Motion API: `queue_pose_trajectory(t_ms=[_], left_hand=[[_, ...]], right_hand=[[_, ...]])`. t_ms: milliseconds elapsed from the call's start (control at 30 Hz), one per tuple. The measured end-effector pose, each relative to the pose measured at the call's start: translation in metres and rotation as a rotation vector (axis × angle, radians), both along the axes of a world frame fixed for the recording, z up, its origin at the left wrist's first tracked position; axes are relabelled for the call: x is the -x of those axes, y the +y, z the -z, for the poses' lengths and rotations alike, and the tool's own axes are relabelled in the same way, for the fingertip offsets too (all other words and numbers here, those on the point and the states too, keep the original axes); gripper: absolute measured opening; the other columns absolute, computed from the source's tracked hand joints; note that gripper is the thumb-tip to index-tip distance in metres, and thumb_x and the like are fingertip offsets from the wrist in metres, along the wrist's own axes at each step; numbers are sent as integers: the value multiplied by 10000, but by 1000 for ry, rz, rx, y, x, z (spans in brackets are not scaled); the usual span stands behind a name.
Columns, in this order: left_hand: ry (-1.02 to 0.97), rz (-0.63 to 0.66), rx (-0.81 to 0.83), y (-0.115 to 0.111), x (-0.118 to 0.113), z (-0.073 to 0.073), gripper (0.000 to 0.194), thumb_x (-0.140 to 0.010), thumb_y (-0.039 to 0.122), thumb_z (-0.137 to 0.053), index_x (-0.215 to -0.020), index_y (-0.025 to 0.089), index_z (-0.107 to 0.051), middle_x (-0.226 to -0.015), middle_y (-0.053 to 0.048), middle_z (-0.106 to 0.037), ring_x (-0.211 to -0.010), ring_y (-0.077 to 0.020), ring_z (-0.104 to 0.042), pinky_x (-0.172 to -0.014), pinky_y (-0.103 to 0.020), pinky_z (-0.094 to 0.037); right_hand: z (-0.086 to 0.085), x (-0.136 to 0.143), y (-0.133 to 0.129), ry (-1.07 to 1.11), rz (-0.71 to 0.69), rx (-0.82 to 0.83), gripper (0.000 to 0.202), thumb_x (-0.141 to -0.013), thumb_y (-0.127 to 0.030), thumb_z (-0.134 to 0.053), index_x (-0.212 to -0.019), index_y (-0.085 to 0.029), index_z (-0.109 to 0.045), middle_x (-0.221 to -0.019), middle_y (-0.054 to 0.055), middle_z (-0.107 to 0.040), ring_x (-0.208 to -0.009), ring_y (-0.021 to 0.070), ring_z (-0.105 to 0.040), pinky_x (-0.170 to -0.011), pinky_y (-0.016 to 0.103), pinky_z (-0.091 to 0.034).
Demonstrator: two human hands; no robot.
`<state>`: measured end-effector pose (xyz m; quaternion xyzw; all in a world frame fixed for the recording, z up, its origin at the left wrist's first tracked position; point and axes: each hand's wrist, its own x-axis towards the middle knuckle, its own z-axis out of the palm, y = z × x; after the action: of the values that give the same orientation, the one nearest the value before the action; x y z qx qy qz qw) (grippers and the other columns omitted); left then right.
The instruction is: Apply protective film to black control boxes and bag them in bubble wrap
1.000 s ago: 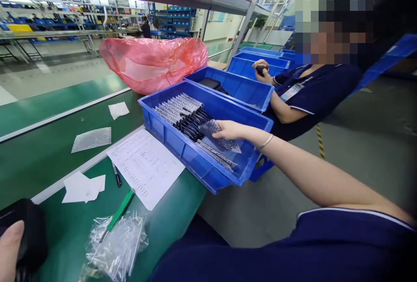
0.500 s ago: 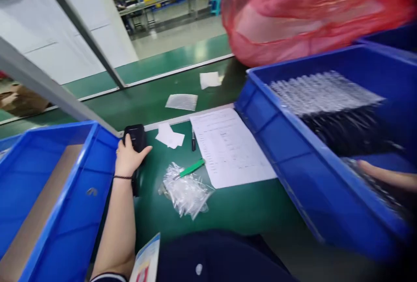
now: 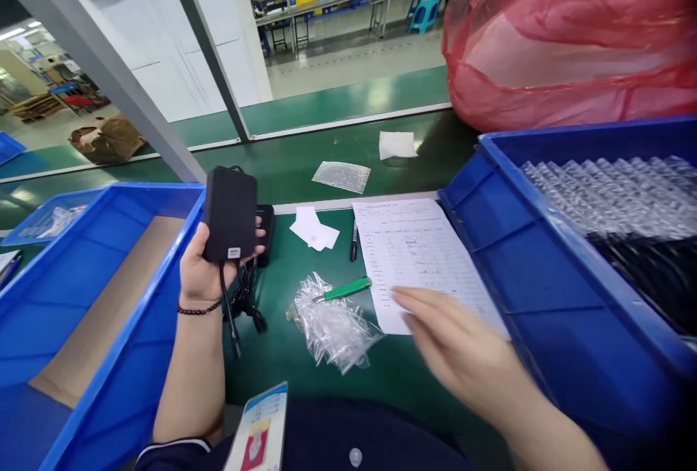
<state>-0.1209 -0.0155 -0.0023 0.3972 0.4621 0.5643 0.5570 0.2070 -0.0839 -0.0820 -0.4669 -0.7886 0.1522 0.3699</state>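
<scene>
My left hand (image 3: 202,276) grips a black power adapter (image 3: 231,213), held up over the bench with its cord and plug dangling below. Behind it on the green surface lies a second black adapter (image 3: 266,233), partly hidden, with a bundled black cable (image 3: 247,300). My right hand (image 3: 454,344), slightly blurred, hovers over the lower edge of a printed sheet (image 3: 419,253) with its fingers stretched out and nothing visible in them. Between the hands, a green-handled cutter (image 3: 345,289) rests on a heap of clear plastic bags (image 3: 337,333).
Blue bins flank the work area: a left bin (image 3: 81,384) lined with cardboard, and a right bin (image 3: 549,297) with bubble wrap (image 3: 626,195) and black items. A black pen (image 3: 354,242) and white paper slips (image 3: 314,228) lie near the sheet. A red plastic bag (image 3: 571,72) stands behind.
My left hand has lifted a black adapter off the bench. My right hand has come out of the right bin and moved left over the sheet. The view has turned leftward.
</scene>
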Motion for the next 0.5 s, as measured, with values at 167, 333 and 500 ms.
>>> queue_pose_trajectory(t_ms=[167,333,500], left_hand=[[-455,185,106,-20,-21,18,820,-867,735,-291,-1377,118,-466,-1338,-210,-538,-1167,-332,-569,-952,-485,-474],[-628,263,163,-27,-42,45,874,-861,759,-268,-1402,95,-440,-1367,-219,-514,-1263,-367,-492,-1049,-539,-376],[-772,258,286,-28,-70,53,826,-922,691,-180,-1397,73,-451,-1360,-194,-536,-1343,-325,-415,-1138,-498,-269]], right_hand=[[31,46,66,-404,-307,-63,580,-777,57,-364,-1278,-127,-592,-1344,150,-576,-1282,311,-509,-1022,548,-485],[16,55,78,-257,-255,-84,522,-887,-47,-390,-1400,-114,-462,-1435,180,-474,-1337,293,-449,-1080,512,-437],[-14,75,63,-71,-195,-345,714,-984,-480,-375,-1543,-111,-128,-1576,191,-205,-1469,332,-148,-1151,574,-286]])
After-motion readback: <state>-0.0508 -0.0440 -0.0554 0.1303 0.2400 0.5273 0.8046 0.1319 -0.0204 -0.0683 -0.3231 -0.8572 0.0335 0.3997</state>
